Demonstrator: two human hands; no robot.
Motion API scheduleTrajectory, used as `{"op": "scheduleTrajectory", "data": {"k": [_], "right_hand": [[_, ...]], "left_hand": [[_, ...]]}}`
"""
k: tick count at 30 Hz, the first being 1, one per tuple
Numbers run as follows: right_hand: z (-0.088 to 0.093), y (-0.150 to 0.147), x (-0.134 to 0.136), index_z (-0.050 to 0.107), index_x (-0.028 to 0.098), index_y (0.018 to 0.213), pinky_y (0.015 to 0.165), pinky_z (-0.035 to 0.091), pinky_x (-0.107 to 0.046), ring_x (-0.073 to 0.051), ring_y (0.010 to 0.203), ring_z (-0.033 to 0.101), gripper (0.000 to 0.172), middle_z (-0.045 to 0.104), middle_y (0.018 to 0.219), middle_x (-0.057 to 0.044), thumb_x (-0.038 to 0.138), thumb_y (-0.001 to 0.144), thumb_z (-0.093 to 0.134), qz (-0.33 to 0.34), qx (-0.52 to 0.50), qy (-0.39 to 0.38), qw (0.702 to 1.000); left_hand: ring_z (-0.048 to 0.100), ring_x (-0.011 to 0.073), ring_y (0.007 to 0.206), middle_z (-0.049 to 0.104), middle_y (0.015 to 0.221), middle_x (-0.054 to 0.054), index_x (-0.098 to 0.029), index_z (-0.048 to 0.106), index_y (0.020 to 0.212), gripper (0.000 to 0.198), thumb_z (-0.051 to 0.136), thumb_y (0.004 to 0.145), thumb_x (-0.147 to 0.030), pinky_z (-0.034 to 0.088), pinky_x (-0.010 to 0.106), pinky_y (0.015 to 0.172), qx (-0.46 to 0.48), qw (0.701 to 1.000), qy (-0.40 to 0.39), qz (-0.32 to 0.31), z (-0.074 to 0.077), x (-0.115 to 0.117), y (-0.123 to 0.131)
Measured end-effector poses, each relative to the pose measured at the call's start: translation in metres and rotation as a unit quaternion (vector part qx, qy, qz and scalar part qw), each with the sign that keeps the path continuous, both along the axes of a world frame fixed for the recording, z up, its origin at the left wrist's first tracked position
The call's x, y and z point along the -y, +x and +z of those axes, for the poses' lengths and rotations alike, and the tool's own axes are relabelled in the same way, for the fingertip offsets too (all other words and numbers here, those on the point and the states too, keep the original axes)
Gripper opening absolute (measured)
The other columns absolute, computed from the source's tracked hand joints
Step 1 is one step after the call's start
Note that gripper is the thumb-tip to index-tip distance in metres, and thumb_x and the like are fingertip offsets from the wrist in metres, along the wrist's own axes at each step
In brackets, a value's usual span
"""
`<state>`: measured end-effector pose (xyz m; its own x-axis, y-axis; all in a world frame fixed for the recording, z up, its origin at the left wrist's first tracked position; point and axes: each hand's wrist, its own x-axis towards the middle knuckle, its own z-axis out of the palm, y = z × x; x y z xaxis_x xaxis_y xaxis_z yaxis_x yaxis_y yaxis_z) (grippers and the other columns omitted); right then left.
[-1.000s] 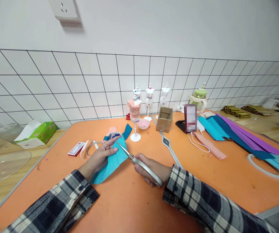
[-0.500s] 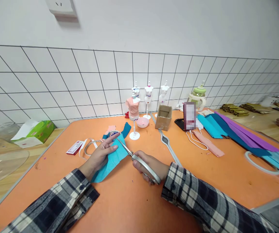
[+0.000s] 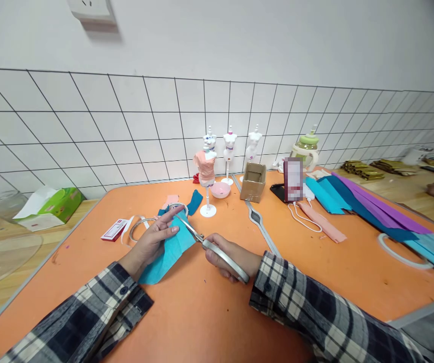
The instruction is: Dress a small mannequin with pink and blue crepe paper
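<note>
Over the orange tabletop (image 3: 186,325), in from its left edge, the turquoise sheet (image 3: 169,259) is being pinched by fingers of the left hand (image 3: 151,243), seemingly steadied for scissors (image 3: 224,256) being clamped by fingers of the right hand (image 3: 236,252).

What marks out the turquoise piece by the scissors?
Find the orange table, then the left hand, left of centre. It holds the turquoise piece, where the scissors meet it. Unlike the similar turquoise strip lying farther right, this one is hand-held.
</note>
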<state>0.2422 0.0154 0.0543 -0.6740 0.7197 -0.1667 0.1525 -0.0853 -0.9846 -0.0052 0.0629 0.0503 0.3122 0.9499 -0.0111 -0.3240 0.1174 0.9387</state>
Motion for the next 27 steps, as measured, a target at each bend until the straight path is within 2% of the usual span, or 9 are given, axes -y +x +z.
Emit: {"op": "scheduleTrajectory", "data": {"k": [6, 16, 23, 27], "right_hand": [[-0.0035, -0.0011, 0.0010, 0.035, 0.027, 0.106, 0.032, 0.035, -0.012, -0.002, 0.041, 0.038, 0.049, 0.038, 0.071, 0.010, 0.070, 0.087, 0.050, 0.005, 0.004, -0.021, 1.000], [-0.0091, -0.0042, 0.0007, 0.038, 0.028, 0.105, 0.029, 0.036, -0.013, -0.003, 0.037, 0.041, 0.048, 0.043, 0.072, 0.010, 0.071, 0.087, 0.049, -0.009, -0.024, -0.025, 0.999], [-0.0047, -0.0051, 0.0013, 0.039, 0.026, 0.103, 0.028, 0.035, -0.014, -0.003, 0.034, 0.040, 0.050, 0.043, 0.067, 0.011, 0.070, 0.084, 0.055, -0.019, -0.049, -0.045, 0.998], [-0.0017, -0.0064, 0.0028, 0.040, 0.026, 0.101, 0.026, 0.032, -0.014, -0.003, 0.033, 0.039, 0.052, 0.044, 0.066, 0.012, 0.071, 0.081, 0.057, -0.027, -0.048, -0.049, 0.997]], "left_hand": [[0.067, 0.0153, 0.068, 0.069, 0.080, 0.001, -0.024, 0.058, 0.135, 0.069, 0.081, 0.070, -0.019, 0.057, 0.025, 0.065, 0.011, 0.999, -0.008, -0.031, -0.0044, 0.0003, 0.0013], [0.070, 0.0173, 0.071, 0.073, 0.091, 0.003, -0.025, 0.054, 0.136, 0.071, 0.081, 0.070, -0.021, 0.058, 0.026, 0.066, 0.012, 0.999, -0.008, -0.039, -0.0030, 0.0015, 0.0044], [0.072, 0.0199, 0.077, 0.074, 0.106, 0.007, -0.025, 0.054, 0.138, 0.069, 0.079, 0.073, -0.025, 0.058, 0.026, 0.069, -0.013, 0.999, -0.012, -0.043, -0.0044, 0.0018, 0.0013], [0.072, 0.0192, 0.075, 0.073, 0.106, 0.006, -0.025, 0.054, 0.137, 0.069, 0.080, 0.072, -0.025, 0.058, 0.027, 0.068, -0.015, 0.999, -0.015, -0.035, -0.0056, 0.0018, 0.0010]]}}
